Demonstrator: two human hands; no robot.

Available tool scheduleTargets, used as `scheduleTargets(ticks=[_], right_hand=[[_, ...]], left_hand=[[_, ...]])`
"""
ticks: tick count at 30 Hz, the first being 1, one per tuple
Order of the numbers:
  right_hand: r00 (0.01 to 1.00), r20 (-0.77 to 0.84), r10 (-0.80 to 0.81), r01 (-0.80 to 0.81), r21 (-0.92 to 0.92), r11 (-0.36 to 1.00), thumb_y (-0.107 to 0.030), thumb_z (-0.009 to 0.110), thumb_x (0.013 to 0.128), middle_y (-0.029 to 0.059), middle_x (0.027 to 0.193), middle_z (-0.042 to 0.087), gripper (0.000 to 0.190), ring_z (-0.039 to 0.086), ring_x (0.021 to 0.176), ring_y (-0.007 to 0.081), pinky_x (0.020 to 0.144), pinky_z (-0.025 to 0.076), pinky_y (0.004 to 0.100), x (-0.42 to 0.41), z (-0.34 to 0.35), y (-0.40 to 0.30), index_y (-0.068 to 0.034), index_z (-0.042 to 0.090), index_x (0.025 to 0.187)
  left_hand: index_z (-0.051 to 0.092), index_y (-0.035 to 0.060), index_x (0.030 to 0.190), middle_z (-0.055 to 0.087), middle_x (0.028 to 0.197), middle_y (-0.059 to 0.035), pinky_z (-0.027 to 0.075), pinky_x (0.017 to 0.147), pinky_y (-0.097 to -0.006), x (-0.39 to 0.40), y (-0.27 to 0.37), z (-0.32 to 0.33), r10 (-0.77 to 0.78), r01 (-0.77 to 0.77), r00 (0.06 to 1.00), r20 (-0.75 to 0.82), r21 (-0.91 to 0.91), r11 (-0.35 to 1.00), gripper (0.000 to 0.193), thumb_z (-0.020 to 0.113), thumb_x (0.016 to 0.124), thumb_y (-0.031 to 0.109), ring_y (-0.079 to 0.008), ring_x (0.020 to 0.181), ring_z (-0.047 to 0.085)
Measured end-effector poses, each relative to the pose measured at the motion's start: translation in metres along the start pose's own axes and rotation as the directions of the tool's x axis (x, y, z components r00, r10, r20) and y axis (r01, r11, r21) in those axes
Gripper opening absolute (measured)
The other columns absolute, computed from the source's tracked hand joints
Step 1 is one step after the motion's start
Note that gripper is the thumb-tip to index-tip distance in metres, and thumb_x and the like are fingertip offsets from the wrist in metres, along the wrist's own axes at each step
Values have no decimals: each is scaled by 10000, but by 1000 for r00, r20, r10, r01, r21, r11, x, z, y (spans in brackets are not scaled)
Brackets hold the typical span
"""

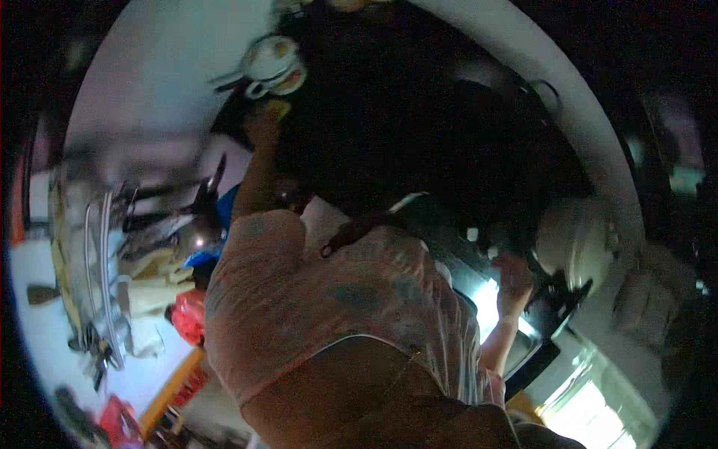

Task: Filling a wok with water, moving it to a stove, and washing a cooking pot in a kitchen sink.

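Observation:
My left hand (pixel 262 123) reaches far forward at the upper left, its fingers at a small yellow item (pixel 279 109), possibly a sponge, which it appears to hold. Just beyond it sit pale round dishes or pans (pixel 274 64) with a ring-shaped handle and dark marks inside; blur hides their exact kind. At the right, my right hand (pixel 513 275) is beside a shiny dark surface (pixel 487 300) with a bright reflection. Its fingers are blurred, and whether it holds anything cannot be seen. A dark cord or strap (pixel 359 227) lies across the front of my light patterned top.
A large pale rounded vessel (pixel 575 241) stands right of my right hand. Below it is a glassy, brightly lit box-like object (pixel 594 387). On the left are a metal rack (pixel 105 269), utensils, a red plastic bag (pixel 189 317) and an orange-yellow bar (pixel 171 393). The centre is very dark.

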State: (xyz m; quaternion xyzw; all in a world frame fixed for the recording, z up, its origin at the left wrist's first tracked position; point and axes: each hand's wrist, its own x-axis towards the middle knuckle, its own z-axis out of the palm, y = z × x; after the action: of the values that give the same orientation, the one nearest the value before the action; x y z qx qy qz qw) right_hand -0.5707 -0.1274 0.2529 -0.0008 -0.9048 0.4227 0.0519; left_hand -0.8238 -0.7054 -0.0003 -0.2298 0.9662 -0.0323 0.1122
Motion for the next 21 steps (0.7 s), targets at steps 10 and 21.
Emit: scheduleTargets(ticks=[10, 21], right_hand=[[832, -507, 227, -271, -14, 963, 75, 527, 885, 116, 908, 699, 182, 678, 863, 191, 791, 529, 317, -124, -82, -36, 6, 634, 1015], [525, -786, 325, -224, 242, 944, 88, 504, 916, 88, 849, 650, 168, 633, 795, 141, 738, 520, 275, -246, -77, 14, 34, 613, 1032]], left_hand=[[615, 19, 1070, 634, 1019, -106, 512, 793, -393, -177, 31, -173, 127, -563, 785, -606, -612, 556, 241, 625, 830, 41, -241, 913, 616], [583, 57, 1208, 567, 1243, -168, 500, 879, -398, -437, 304, -109, 981, -874, 66, -181, -486, -31, 299, 534, 914, 35, -296, 1072, 594]])
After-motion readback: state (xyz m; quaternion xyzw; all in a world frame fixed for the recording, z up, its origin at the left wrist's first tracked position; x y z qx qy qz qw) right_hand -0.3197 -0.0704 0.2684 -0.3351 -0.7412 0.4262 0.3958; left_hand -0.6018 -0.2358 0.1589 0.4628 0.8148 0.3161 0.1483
